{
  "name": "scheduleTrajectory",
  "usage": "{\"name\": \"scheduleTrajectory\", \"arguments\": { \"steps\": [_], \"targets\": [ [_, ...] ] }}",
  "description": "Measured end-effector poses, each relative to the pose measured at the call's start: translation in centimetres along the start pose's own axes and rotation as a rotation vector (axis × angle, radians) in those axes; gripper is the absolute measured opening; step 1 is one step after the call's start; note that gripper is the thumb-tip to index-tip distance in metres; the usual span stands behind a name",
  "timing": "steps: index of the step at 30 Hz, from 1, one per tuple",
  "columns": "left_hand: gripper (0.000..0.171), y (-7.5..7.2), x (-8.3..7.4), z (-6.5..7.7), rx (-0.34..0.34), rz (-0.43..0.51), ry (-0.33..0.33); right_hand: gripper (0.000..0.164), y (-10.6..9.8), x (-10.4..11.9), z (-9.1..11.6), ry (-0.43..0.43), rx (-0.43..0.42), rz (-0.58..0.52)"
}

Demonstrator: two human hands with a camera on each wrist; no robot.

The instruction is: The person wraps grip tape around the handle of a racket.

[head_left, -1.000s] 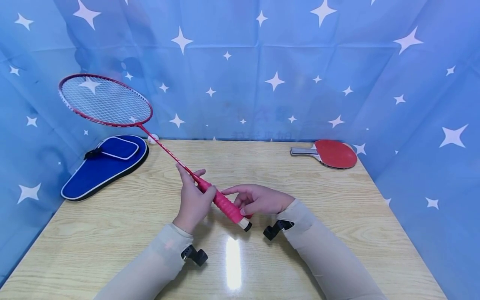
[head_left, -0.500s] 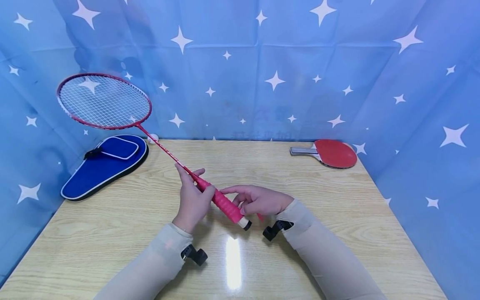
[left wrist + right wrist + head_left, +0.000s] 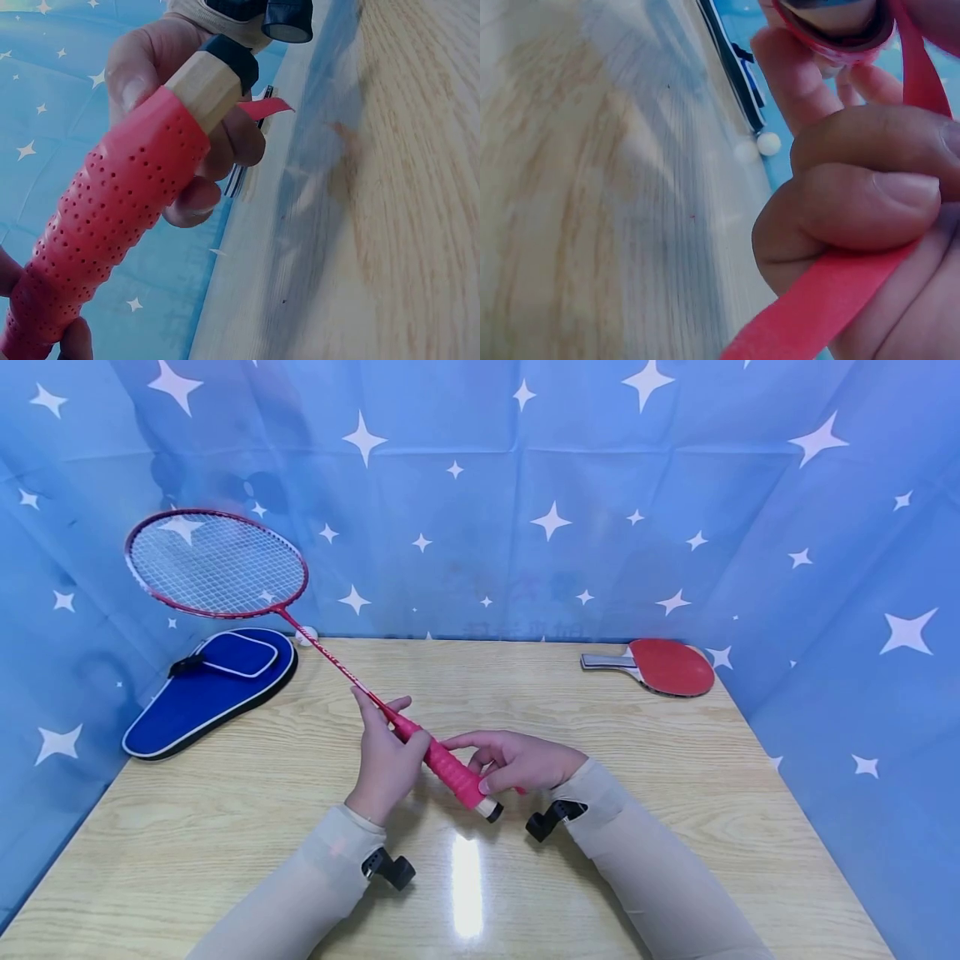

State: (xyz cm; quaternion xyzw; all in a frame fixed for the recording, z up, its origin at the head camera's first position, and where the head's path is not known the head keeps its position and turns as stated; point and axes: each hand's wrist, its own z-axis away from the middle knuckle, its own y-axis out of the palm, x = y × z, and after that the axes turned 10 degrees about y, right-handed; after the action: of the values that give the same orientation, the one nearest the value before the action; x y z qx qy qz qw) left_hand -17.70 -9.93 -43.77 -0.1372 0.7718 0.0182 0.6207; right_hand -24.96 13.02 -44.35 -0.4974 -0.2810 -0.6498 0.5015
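A red badminton racket [image 3: 330, 657] slants across the head view, its strung head up and to the left above the table. My left hand [image 3: 386, 772] grips it where the shaft meets the handle. Perforated pink-red grip tape [image 3: 124, 180] is wound round the handle. A short length of pale wood [image 3: 206, 88] and a black butt cap [image 3: 231, 58] show below the wrap. At the handle's lower end, my right hand [image 3: 528, 762] has thumb and index finger on the wrap. Its other fingers curl over the loose tape tail [image 3: 821, 307], which hangs out past the palm.
A blue paddle case [image 3: 202, 702] with white piping lies at the back left of the wooden table [image 3: 675, 827]. Beside it is a white ball [image 3: 306, 636]. A red table tennis paddle [image 3: 670, 667] lies at the back right. A blue star-patterned curtain [image 3: 450, 543] borders the table.
The loose tape tail has swung from beside the handle to the right, under my right hand. The racket head has wavered slightly left, then back right. Both hands stay nearly in place.
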Motion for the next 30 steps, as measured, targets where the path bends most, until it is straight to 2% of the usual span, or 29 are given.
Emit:
{"name": "scheduleTrajectory", "arguments": {
  "steps": [8, 16, 20, 30],
  "targets": [
    [0.128, -0.20, -0.02, -0.15, -0.005, 0.015, 0.002, 0.074, -0.16, 0.25, 0.08, 0.017, -0.038, 0.043],
    [0.125, -0.22, 0.07, -0.18, -0.014, 0.028, 0.007, 0.079, -0.09, 0.14, 0.12, 0.003, 0.033, -0.044],
    [0.126, -0.21, 0.07, -0.15, -0.016, 0.029, 0.006, 0.076, -0.12, 0.09, 0.14, -0.006, 0.036, -0.049],
    [0.138, -0.09, 0.03, -0.20, -0.012, -0.023, 0.014, 0.079, 0.06, 0.28, 0.04, 0.026, -0.060, 0.033]
  ]
}}
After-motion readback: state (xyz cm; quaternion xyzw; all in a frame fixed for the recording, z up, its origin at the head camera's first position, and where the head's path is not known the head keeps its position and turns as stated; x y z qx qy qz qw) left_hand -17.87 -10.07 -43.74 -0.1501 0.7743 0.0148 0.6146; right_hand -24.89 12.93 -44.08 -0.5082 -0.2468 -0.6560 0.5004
